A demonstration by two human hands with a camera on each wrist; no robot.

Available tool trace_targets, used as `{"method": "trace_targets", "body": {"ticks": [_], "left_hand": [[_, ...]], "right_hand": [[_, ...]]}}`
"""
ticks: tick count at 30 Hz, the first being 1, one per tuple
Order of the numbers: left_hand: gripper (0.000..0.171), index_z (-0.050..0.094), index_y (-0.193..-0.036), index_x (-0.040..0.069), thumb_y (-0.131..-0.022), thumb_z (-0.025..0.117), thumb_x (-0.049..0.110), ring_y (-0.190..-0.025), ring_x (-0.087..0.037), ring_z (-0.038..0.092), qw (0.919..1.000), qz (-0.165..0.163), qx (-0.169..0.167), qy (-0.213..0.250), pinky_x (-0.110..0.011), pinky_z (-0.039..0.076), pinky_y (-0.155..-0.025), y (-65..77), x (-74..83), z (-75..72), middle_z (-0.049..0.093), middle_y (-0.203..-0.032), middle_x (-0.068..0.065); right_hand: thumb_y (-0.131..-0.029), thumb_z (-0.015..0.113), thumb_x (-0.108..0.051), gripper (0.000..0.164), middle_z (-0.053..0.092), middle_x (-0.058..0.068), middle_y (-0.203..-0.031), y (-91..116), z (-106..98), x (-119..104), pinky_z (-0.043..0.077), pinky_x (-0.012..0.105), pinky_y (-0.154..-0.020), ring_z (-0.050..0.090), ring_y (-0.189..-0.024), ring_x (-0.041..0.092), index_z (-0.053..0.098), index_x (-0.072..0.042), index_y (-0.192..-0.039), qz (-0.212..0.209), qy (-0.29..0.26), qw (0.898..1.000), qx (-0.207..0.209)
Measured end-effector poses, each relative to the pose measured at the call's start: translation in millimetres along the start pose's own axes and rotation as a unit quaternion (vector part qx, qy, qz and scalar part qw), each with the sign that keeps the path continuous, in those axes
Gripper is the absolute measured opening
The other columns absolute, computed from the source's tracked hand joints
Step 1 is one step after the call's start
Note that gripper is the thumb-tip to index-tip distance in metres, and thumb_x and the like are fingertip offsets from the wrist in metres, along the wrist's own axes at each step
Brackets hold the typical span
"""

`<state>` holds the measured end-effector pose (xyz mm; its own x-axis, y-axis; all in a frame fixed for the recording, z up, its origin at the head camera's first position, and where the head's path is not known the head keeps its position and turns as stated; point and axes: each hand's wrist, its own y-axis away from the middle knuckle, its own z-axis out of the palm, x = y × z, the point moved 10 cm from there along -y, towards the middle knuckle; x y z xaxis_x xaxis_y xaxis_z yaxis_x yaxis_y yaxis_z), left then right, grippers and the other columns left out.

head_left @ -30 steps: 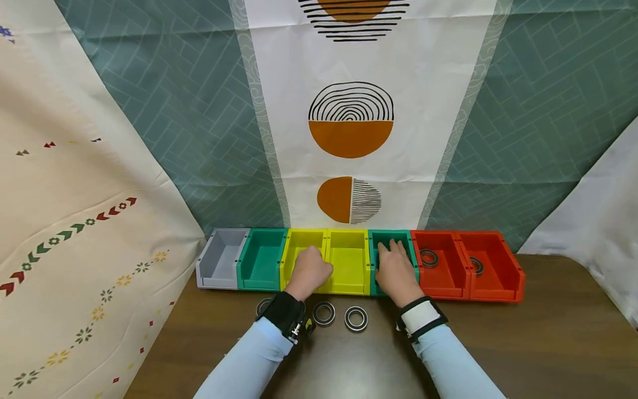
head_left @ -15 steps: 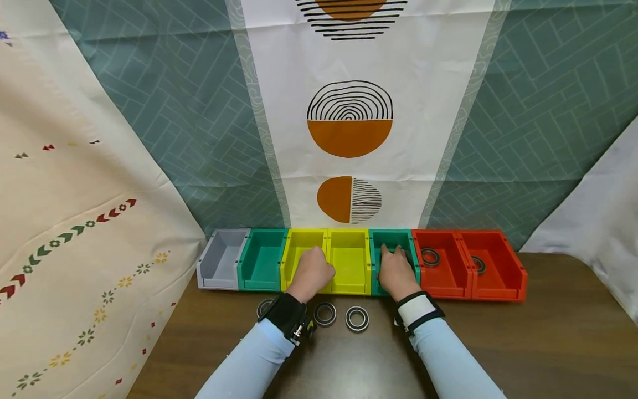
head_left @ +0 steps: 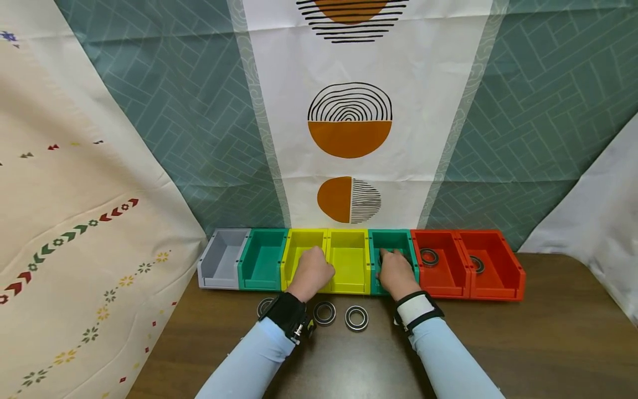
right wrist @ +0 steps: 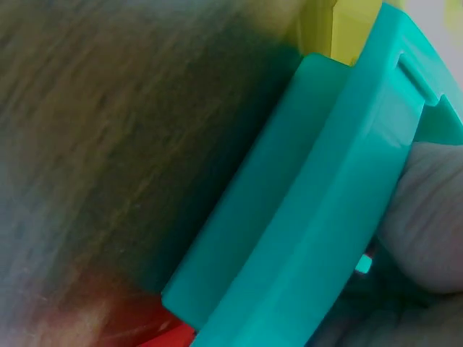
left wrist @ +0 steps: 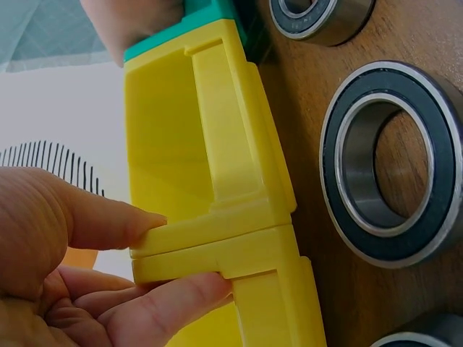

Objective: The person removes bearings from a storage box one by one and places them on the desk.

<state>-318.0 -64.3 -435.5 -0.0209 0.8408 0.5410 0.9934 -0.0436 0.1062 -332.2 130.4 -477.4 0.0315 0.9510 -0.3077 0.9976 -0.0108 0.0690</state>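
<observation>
My left hand [head_left: 312, 272] pinches the shared wall between two yellow bins; in the left wrist view its thumb and a finger press the rims of the left yellow bin [left wrist: 286, 303] and the right yellow bin [left wrist: 242, 137]. My right hand [head_left: 397, 274] reaches into the right green bin [head_left: 394, 237], fingers curled down. A dark edge of a bearing [head_left: 381, 257] shows at those fingers, which grip it; most of it is hidden. In the right wrist view, the green bin's front wall [right wrist: 311, 210] covers much of the hand [right wrist: 427, 217].
Two red bins [head_left: 490, 285] stand at the right, with a bearing [head_left: 428, 257] in one and another bearing [head_left: 477, 264] in the other. Left are a green bin [head_left: 262, 260] and a grey bin [head_left: 221, 266]. More bearings [head_left: 356, 318] lie on the wooden table [head_left: 563, 343] before the bins.
In the green bin my right hand's fingers have gone from stretched forward to curled, drawing back slightly, and a dark bearing edge now shows beside them. The left hand stays on the yellow bins.
</observation>
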Motion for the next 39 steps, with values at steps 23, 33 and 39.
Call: {"method": "trace_targets", "body": {"ticks": [23, 33, 39], "left_hand": [[0.011, 0.054, -0.087, 0.002, -0.08, 0.06, 0.008, -0.055, -0.017, 0.052, 0.9997, -0.004, -0.01, 0.022, -0.025, 0.043, -0.047, -0.2, -2.6, 0.1, 0.053, -0.069, -0.007], [0.01, 0.055, -0.084, 0.003, -0.08, 0.061, 0.01, -0.054, -0.018, 0.051, 0.9999, 0.007, -0.004, 0.01, -0.026, 0.042, -0.047, -3.3, -2.9, 0.3, 0.051, -0.067, -0.006], [0.009, 0.055, -0.082, 0.003, -0.08, 0.06, 0.01, -0.053, -0.018, 0.051, 0.9999, 0.013, -0.004, 0.009, -0.025, 0.041, -0.046, -3.2, -2.4, 0.8, 0.05, -0.065, -0.006]], "right_hand": [[-0.076, 0.072, -0.017, 0.02, 0.046, 0.004, -0.063, 16.7, -26.2, -8.1, 0.041, 0.031, -0.052, 0.046, -0.06, 0.019, 0.054, -0.009, -0.076, -0.067, 0.019, 0.995, 0.069], [-0.072, 0.076, -0.024, 0.058, 0.056, 0.019, -0.107, 29.3, -65.6, -1.7, 0.05, 0.042, -0.072, 0.055, -0.087, 0.027, 0.056, 0.002, -0.119, -0.036, -0.055, 0.989, 0.136], [-0.067, 0.079, -0.021, 0.058, 0.057, 0.018, -0.105, 43.7, -87.4, -3.5, 0.051, 0.043, -0.069, 0.054, -0.086, 0.027, 0.058, 0.001, -0.116, -0.049, -0.096, 0.977, 0.181]]}}
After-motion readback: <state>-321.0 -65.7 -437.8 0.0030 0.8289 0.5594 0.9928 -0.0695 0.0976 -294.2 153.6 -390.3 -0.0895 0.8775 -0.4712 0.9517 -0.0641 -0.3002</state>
